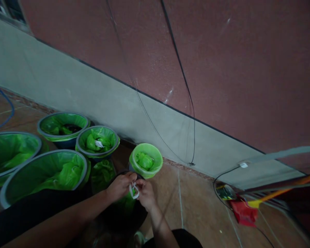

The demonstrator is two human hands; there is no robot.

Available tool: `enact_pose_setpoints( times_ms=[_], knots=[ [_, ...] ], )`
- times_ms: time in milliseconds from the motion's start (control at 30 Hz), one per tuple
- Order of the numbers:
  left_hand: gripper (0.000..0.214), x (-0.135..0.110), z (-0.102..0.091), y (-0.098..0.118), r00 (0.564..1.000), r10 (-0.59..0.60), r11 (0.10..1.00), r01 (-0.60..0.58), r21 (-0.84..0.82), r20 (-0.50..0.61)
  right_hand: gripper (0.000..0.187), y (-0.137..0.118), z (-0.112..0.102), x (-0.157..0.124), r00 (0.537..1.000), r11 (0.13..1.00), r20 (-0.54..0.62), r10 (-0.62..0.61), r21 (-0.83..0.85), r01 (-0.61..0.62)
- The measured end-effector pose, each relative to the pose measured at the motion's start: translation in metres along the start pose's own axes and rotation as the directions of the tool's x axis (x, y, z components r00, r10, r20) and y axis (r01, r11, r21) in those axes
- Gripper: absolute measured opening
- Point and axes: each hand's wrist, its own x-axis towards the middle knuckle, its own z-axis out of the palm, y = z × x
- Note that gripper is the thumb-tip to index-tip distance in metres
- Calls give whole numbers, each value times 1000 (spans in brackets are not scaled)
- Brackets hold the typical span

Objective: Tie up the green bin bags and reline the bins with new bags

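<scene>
A looped white strip, possibly a drawstring or tie, is pinched between my two hands. My left hand closes its fingertips on the strip's upper left side. Opposite it, my right hand grips the right side with bent fingers. Both hands are over a dark bin, inside which some green plastic shows dimly. Just beyond my fingers stands a small bin lined in light green, with a bunched green bag in it.
Several more grey-rimmed bins with green liners stand to the left, including a large near one and a smaller one. A wall runs behind them. On the tiled floor at right lie a red dustpan-like object and a black cable.
</scene>
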Motion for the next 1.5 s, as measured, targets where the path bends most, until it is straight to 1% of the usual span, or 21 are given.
enact_pose_setpoints(
  times_ms=[33,100,167,233,333,433,500,567,633,700,767,867,933,1000,1100,1167,1200,1267,1367,1433,1500],
  knots=[
    [14,1,-1,0,1000,-19,1000,19,10,-6,10,-3,-2,0,997,991,-63,-51,-126,42],
    [15,1,-4,-1,998,-58,997,59,51,-6,16,-10,-8,1,980,933,-168,-109,-358,43],
    [19,1,-8,-2,995,-101,992,100,83,7,22,-16,-15,2,972,879,-202,-121,-478,10],
    [21,0,-12,-3,989,-146,985,143,94,22,23,-19,-22,3,981,857,-168,-101,-515,0],
    [23,1,-19,-5,975,-215,973,209,100,58,22,-15,-30,4,991,825,-117,-60,-564,-16],
    [27,3,-25,-10,947,-304,952,298,71,104,24,-8,-33,4,988,744,-154,-2,-660,-101],
    [31,5,-26,-15,922,-359,932,363,-6,143,25,-4,-33,3,981,693,-195,24,-704,-157],
    [34,8,-24,-19,906,-384,899,411,-154,177,25,-4,-33,2,977,689,-210,24,-705,-169],
    [35,10,-20,-19,895,-408,822,446,-353,181,25,-7,-33,2,979,730,-205,0,-669,-140],
    [33,10,-15,-16,883,-440,704,454,-546,166,24,-11,-33,2,980,785,-197,-26,-611,-102],
    [36,10,-10,-9,874,-457,580,435,-689,167,23,-15,-32,3,982,846,-179,-57,-532,-48],
    [51,9,-5,-1,866,-451,448,427,-785,213,24,-16,-31,4,987,920,-117,-109,-387,55],
    [58,9,-4,1,861,-460,406,424,-810,220,24,-15,-29,4,988,949,-70,-138,-295,112],
    [56,10,-5,1,861,-468,387,402,-830,199,24,-14,-27,3,988,962,-42,-151,-234,137],
    [39,11,-6,-1,859,-477,383,395,-835,188,26,-15,-26,3,990,973,-34,-139,-189,130],
    [30,12,-5,-3,860,-471,408,409,-816,195,27,-16,-25,3,990,978,-32,-134,-164,127],
    [28,12,-4,-4,870,-449,442,413,-797,202,27,-16,-24,3,990,981,-34,-137,-144,131],
    [26,12,-2,-5,903,-371,538,398,-744,215,27,-17,-22,3,989,987,-36,-144,-80,141],
    [27,11,0,-4,934,-265,660,357,-661,239,30,-22,-17,2,987,984,-37,-156,87,158],
    [33,9,-2,-1,942,-229,696,335,-635,245,35,-26,-16,2,987,961,-65,-148,227,159],
    [35,8,-4,2,953,-198,727,300,-618,230,41,-29,-16,2,986,924,-136,-99,355,142]
  ],
)
